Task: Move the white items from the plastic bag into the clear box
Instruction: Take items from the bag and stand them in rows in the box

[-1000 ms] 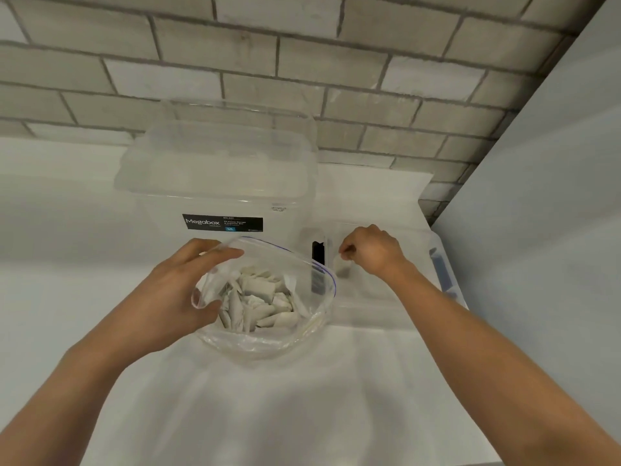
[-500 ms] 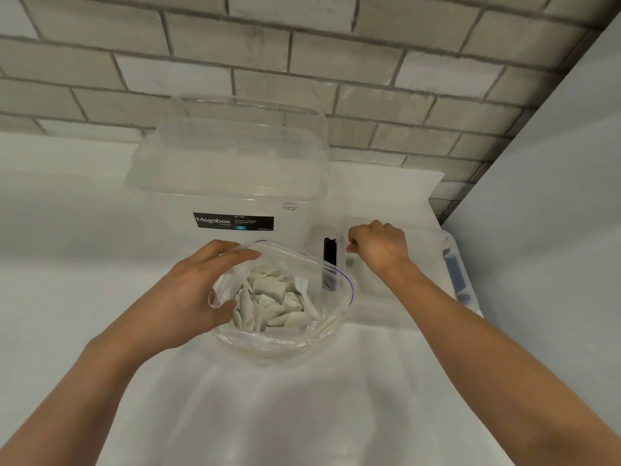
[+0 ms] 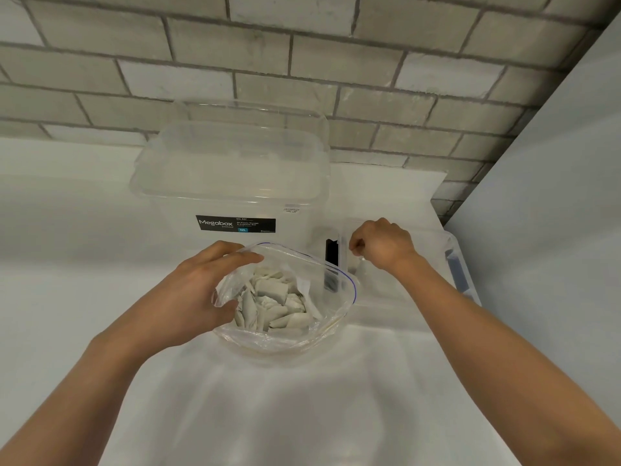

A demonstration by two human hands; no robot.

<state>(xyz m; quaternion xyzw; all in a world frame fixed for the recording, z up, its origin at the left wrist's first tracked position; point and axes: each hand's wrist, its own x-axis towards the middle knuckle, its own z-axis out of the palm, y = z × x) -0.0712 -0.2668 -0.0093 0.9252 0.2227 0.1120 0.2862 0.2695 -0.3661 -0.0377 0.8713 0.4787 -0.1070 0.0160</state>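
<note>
A clear plastic bag point(image 3: 331, 297) with a blue-lined rim stands open on the white table, with several white items point(image 3: 274, 304) piled inside. My left hand point(image 3: 188, 294) grips the bag's left side, fingers over the rim and thumb against the wall. Right behind the bag stands the tall clear box point(image 3: 232, 183) with a black Megabox label. My right hand point(image 3: 383, 245) hovers to the right of the bag with its fingers curled at the rim of a flat clear lid point(image 3: 426, 280). It seems to pinch that rim.
The lid, with blue-grey clips point(image 3: 457, 269), lies on the table at the right. A brick wall point(image 3: 302, 62) closes the back and a pale panel point(image 3: 554, 213) the right side. White table surface point(image 3: 302, 398) stretches toward me.
Both hands keep their hold and place relative to the bag and the lid. Only my view has shifted slightly.
</note>
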